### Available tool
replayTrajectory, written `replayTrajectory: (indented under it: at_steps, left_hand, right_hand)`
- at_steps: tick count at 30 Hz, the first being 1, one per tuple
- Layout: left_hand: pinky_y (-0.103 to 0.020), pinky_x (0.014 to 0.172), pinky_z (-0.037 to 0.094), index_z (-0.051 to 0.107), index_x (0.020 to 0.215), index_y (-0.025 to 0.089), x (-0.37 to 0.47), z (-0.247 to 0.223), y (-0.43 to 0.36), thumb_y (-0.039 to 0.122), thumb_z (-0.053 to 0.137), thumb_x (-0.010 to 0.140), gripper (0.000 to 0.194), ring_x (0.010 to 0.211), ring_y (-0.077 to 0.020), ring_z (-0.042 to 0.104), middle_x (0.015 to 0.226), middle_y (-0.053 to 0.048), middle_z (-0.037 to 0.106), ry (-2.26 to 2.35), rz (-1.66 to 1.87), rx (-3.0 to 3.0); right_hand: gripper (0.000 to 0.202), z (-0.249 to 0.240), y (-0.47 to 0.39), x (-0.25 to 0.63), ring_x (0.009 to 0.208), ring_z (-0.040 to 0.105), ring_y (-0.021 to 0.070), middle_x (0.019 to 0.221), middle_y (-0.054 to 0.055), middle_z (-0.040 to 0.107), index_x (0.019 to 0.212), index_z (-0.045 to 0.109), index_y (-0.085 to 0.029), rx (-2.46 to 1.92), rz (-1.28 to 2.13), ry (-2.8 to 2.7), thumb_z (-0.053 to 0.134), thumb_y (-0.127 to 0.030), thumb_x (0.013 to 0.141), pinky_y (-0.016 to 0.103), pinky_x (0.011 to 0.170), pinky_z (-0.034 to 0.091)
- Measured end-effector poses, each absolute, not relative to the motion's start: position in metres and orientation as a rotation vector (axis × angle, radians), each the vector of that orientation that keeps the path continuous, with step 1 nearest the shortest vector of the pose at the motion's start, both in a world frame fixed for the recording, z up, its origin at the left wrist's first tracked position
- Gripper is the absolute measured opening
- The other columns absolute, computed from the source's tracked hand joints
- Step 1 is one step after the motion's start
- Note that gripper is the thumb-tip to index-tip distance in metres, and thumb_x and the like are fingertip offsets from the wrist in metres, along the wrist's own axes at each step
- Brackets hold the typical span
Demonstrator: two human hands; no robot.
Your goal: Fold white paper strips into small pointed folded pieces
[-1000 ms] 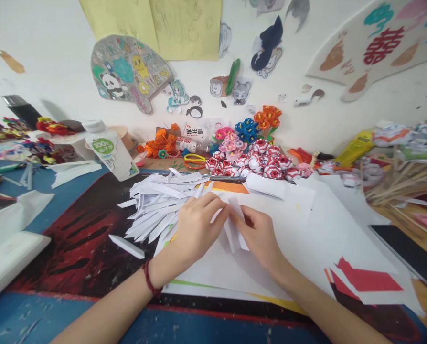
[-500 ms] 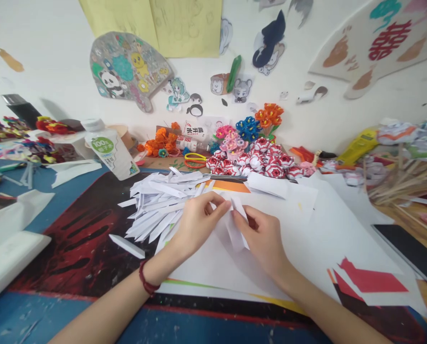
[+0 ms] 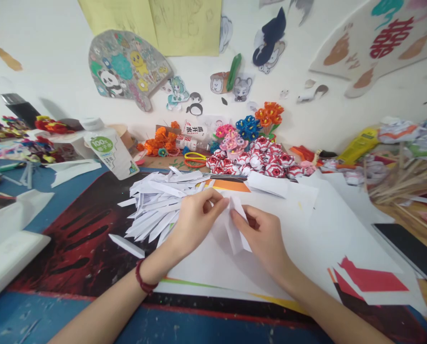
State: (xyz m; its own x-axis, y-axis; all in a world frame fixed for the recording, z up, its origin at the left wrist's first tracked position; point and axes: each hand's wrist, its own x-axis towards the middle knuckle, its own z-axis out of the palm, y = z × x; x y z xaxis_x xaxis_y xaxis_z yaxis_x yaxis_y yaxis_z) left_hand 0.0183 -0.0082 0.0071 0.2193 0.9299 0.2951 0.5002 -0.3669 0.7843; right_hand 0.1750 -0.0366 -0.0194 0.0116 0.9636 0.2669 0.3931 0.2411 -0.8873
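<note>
Head view shows a small piece of white paper [image 3: 237,241] held up over a large white sheet [image 3: 213,265] at the middle of the table. The piece is plain, with a fold running down it, so that it stands as two narrow panels set at an angle, one catching more light, their lower ends coming to slanted corners. The right hand [image 3: 265,234] pinches its right-hand panel between thumb and curled fingers. The left hand [image 3: 199,217] has thumb and forefinger brought together at the upper left edge, touching or nearly so; whether they grip the paper cannot be told. Just left of the hands lies a heap of folded white strips [image 3: 156,205], and nearer the person one single strip [image 3: 126,245] lies apart
</note>
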Motion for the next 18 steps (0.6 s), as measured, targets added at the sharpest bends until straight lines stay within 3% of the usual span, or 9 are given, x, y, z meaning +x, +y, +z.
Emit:
replayTrajectory:
  at_steps: [4,7,18]
  left_hand:
    - [-0.02,0.055,0.039,0.064,0.096,0.02,0.014,0.0107,-0.0057,0.033,0.067,0.081,0.02,0.058,-0.0084,0.049,0.08,0.002,0.065,1.179,1.046,2.073]
    - [-0.02,0.058,0.039,0.066,0.09,0.02,0.0156,0.0083,-0.007,0.024,0.061,0.085,0.008,0.059,-0.0089,0.051,0.074,0.002,0.065,1.244,1.11,2.111]
    - [-0.023,0.059,0.038,0.064,0.081,0.019,0.0213,0.0041,-0.013,0.02,0.054,0.086,0.011,0.059,-0.0109,0.05,0.074,0.001,0.066,1.393,1.082,2.072]
  right_hand:
    - [0.032,-0.0172,-0.0363,0.1766,0.053,0.03,0.0086,0.057,-0.006,0.029,0.059,0.043,-0.018,-1.319,0.766,-1.502,0.056,-0.031,0.086,0.022,0.048,0.023]
    - [0.031,-0.0159,-0.0362,0.1762,0.055,0.032,0.009,0.058,-0.005,0.032,0.06,0.043,-0.018,-1.315,0.803,-1.483,0.056,-0.031,0.085,0.022,0.048,0.026]
    - [0.033,-0.0226,-0.0325,0.1753,0.053,0.035,0.0104,0.057,-0.004,0.036,0.062,0.048,-0.017,-1.346,0.99,-1.508,0.056,-0.041,0.083,0.023,0.047,0.027]
